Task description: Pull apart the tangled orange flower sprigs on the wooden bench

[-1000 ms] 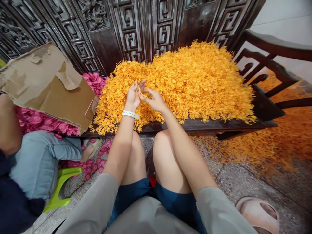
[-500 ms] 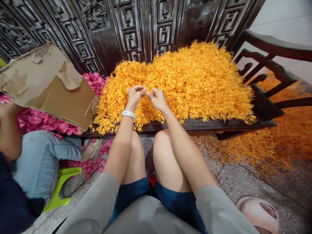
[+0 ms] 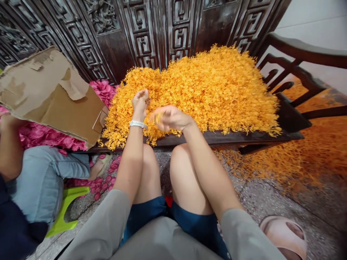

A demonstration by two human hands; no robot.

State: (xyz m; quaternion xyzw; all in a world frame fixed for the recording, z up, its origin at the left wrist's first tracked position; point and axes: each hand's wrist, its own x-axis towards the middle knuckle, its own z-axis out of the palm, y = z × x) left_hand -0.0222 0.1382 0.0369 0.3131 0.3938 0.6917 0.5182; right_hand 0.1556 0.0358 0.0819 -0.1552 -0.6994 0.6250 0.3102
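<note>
A large heap of small yellow-orange artificial flowers (image 3: pixel 211 90) covers the dark wooden bench (image 3: pixel 225 139) in front of me. My left hand (image 3: pixel 140 103), with a white band on its wrist, is held over the left part of the heap. Its fingers are curled in towards the thumb, and what they hold, if anything, is hidden. Lower and to the right, near the bench's front edge, is my right hand (image 3: pixel 173 118), smeared by motion. A small yellow flower piece (image 3: pixel 159 117) shows between its fingers. The two hands are apart.
A torn cardboard sheet (image 3: pixel 73 112) leans at the left over pink flowers (image 3: pixel 51 135). Beside me sits a person in jeans (image 3: pixel 40 177) by a green stool (image 3: pixel 66 213). Orange strands (image 3: pixel 306 155) are spread on the floor at right, near a pink slipper (image 3: pixel 284 234).
My hands were fingertip to fingertip over the heap and have come apart. The right moved down and towards me with a yellow piece; the left shifted slightly left and up.
</note>
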